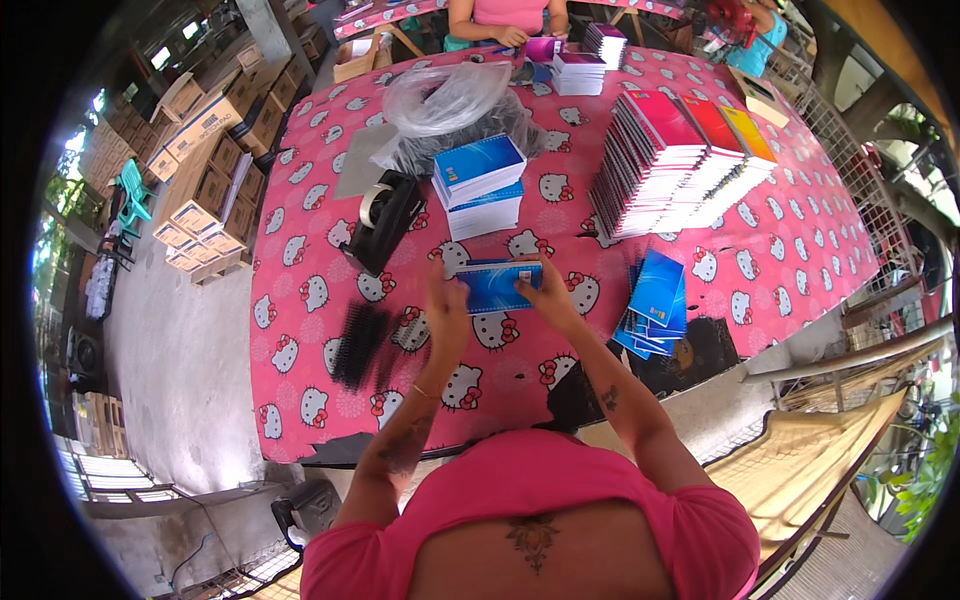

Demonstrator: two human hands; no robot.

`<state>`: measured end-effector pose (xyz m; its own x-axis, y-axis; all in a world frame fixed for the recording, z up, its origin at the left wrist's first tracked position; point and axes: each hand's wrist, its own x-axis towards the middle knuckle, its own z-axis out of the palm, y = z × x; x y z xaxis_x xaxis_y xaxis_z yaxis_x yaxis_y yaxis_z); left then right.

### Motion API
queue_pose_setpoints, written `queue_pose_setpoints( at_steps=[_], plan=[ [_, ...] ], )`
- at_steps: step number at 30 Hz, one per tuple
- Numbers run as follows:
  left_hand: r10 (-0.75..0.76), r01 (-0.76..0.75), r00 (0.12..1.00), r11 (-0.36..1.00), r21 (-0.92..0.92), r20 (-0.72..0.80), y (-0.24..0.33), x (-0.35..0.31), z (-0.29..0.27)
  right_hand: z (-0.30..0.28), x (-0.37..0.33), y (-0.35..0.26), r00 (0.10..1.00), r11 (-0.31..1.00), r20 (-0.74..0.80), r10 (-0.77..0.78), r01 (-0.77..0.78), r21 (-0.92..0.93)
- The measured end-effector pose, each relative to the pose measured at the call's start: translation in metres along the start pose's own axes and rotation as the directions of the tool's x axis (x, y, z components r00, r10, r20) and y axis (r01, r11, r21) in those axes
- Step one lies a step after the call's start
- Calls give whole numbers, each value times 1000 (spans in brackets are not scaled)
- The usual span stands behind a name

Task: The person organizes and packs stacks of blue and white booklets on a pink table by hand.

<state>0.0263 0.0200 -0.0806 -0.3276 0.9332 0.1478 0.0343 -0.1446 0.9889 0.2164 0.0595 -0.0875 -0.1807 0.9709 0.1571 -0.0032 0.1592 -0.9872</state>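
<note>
A small blue-covered notebook (492, 288) is held level above the pink table between both my hands. My left hand (447, 300) is closed on its left end, and my right hand (546, 291) grips the right end with the thumb on the cover. White pages show along its far edge. Just beyond stands a stack of blue notebooks (482, 215), with a black tape dispenser (383, 222) to its left. Black plastic binding coils (360, 345) lie left of my left forearm. Several loose blue notebooks (655, 300) are piled to the right of my right hand.
Tall stacks of spiral notebooks (668, 165) with red and yellow covers stand at right. A clear plastic bag (450, 105) lies behind the blue stack. Across the table (330, 200), a person in pink (508, 15) handles purple notebooks (578, 75). Cardboard boxes (205, 190) sit on the left floor.
</note>
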Motion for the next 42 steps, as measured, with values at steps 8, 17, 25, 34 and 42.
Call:
queue_pose_setpoints(
  at_steps=[8,17,25,34,42],
  plan=[
    [208,-291,957,688,665,204,9,-13,-44,-23,3,3,990,986,133,52,-29,-167],
    [277,-282,951,600,749,137,12,-46,-78,-9,4,-19,968,986,234,-93,122,-114],
    [247,-329,940,835,441,234,53,1,-44,-17,10,-18,960,988,281,6,38,-150],
    [251,-342,926,876,341,282,48,16,-38,-19,12,-23,955,988,295,-26,70,-138],
    [264,-431,871,814,388,413,43,39,-44,-20,13,-16,948,988,319,-8,57,-142]
  ],
)
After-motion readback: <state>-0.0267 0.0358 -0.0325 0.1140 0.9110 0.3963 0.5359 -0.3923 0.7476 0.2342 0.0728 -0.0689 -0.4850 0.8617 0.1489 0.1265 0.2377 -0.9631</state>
